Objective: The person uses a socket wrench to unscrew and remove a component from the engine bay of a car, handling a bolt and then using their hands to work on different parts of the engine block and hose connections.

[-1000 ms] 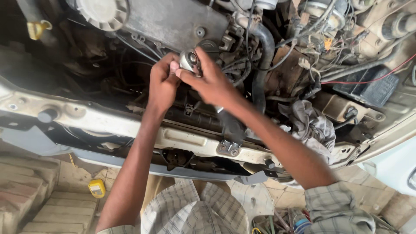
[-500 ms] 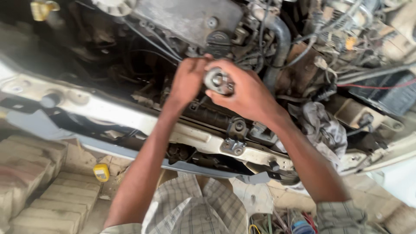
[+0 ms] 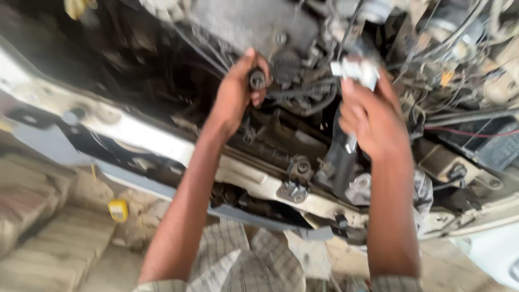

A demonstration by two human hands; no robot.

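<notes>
Half a second ago both hands were being held together around one small metal part over the engine; now they are being drawn apart. The left hand [image 3: 235,94] is being kept curled around a small dark cylindrical piece [image 3: 257,80], which is being pinched between thumb and fingertips with its round end turned toward the camera. The right hand [image 3: 373,116] is being closed around a whitish, blocky connector-like part [image 3: 354,70], which is being gripped at the fingertips just above the knuckles; the blur is keeping its exact shape from being told.

The two pieces are now being held well apart, each in its own hand, so it is being judged that one part is being pulled off the other, or that a separate piece is being taken up by the right hand. Which of these it is cannot be told from the blurred view.

Below the left wrist, the pale front crossmember [image 3: 162,143] is being crossed by both forearms. A black hose [image 3: 338,157] is running down just under the right hand's heel. Beyond the right hand's fingers, a tangle of wires [image 3: 459,48] is lying. Far below the left elbow, a small yellow container [image 3: 118,210] is sitting on the stone paving [image 3: 48,238].
</notes>
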